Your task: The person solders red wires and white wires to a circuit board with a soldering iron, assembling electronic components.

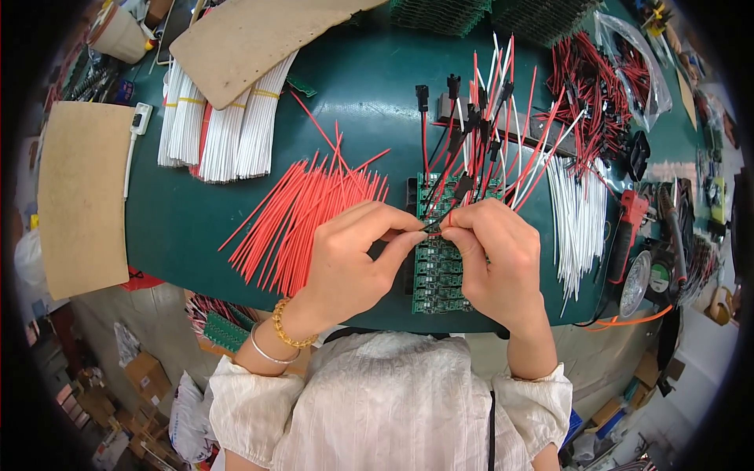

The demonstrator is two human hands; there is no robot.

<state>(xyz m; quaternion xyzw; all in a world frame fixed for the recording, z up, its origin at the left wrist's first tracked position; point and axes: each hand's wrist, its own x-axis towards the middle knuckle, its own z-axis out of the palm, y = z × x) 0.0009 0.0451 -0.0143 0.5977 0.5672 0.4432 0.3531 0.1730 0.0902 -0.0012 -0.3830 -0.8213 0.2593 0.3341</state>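
Observation:
Over a panel of green circuit boards (441,275), my left hand (352,245) and my right hand (500,247) meet with their fingertips closed. Both pinch the thin red and black wires (434,228) of a lead, whose black plug (463,187) seems to be the one just above my fingers. The wire ends are too small to make out. Along the panel's far part, red, white and black wires (503,102) stand up, several with black plugs. Left of my left hand lies a loose pile of red wires (298,212).
Bundled white wires (236,141) lie under a brown board (259,47) at the far left. Loose white wires (577,228) and a heap of red-black leads (597,102) are on the right. A red-handled tool (626,235) and a solder spool (661,276) sit at the right edge.

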